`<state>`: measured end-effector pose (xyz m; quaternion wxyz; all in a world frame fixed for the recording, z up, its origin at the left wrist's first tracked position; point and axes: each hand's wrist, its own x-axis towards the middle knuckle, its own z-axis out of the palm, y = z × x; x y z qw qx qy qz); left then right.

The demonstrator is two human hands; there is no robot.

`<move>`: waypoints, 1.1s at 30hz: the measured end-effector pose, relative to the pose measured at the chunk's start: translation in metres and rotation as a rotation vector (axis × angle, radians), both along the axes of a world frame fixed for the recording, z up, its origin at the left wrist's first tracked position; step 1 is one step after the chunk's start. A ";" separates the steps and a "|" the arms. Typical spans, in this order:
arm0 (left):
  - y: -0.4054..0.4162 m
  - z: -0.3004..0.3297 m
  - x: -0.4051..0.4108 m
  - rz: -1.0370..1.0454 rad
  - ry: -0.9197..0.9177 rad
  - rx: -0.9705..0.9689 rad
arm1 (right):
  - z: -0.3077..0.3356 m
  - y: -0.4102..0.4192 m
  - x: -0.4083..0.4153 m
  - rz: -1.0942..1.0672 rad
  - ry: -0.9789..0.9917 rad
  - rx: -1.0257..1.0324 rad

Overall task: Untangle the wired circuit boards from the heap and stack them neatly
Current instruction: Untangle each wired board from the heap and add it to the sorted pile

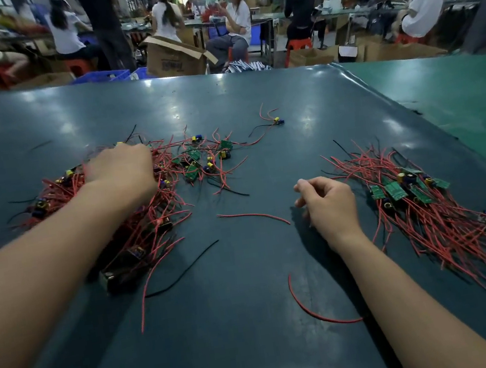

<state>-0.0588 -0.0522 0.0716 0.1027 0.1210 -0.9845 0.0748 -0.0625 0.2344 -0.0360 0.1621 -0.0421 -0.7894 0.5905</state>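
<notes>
The left hand (121, 167) reaches forward into the heap of wired circuit boards (119, 208), back of the hand up, fingers curled down into the red wires at the heap's far edge; what the fingertips have hold of is hidden by the hand itself, so I cannot tell whether it grips a board or only wires. The heap lies on the left part of the dark green desk (251, 292), running from near-left to far-right under the forearm, with wire ends splaying toward the near side. Just right of the hand, a looser scatter of green boards (193, 164) lies with wires pointing in many directions, and 1 lone board with its wires (277, 121) sits apart at the far right of that scatter.

The right hand (328, 202) rests low over the desk centre, fingers loosely curled with thumb and forefinger close together; it seems to hold nothing (a fine wire would be hard to see here).

To its right is the sorted stack of boards (406, 187), the green boards grouped at the far end and their red wires all trailing toward the near right, so the bundle's long axis runs far-left to near-right.

Loose wires lie between: a short red wire (253, 216), a curved red wire (315, 315) and a black wire (185, 269).

Beyond the desk, seated people (237, 17) and an open cardboard box (174, 57).
</notes>
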 end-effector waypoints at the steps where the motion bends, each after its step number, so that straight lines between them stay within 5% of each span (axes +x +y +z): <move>1: -0.011 0.000 0.002 0.031 -0.114 0.021 | 0.000 0.000 0.000 0.006 -0.004 -0.001; 4: -0.030 -0.012 0.008 -0.006 -0.355 0.091 | 0.001 0.000 0.001 0.028 -0.014 0.029; 9: -0.035 -0.019 0.015 -0.062 -0.258 0.166 | 0.003 0.001 0.002 0.045 -0.017 0.078; 12: -0.026 -0.021 0.017 -0.095 -0.043 0.226 | 0.003 0.001 0.003 0.051 -0.017 0.082; 14: -0.020 -0.024 0.019 -0.168 -0.158 0.242 | 0.002 0.001 0.003 0.051 -0.016 0.082; 17: -0.009 -0.030 0.023 -0.143 -0.357 0.114 | 0.003 0.001 0.004 0.052 -0.016 0.075; 23: -0.002 -0.032 0.019 -0.135 -0.250 -0.091 | 0.004 0.002 0.004 0.057 -0.019 0.064; 28: -0.011 -0.025 0.017 -0.136 -0.070 -0.029 | 0.004 0.002 0.003 0.066 -0.025 0.049; 33: -0.008 -0.043 0.023 -0.434 -0.171 -0.180 | 0.004 0.002 0.003 0.082 -0.023 0.071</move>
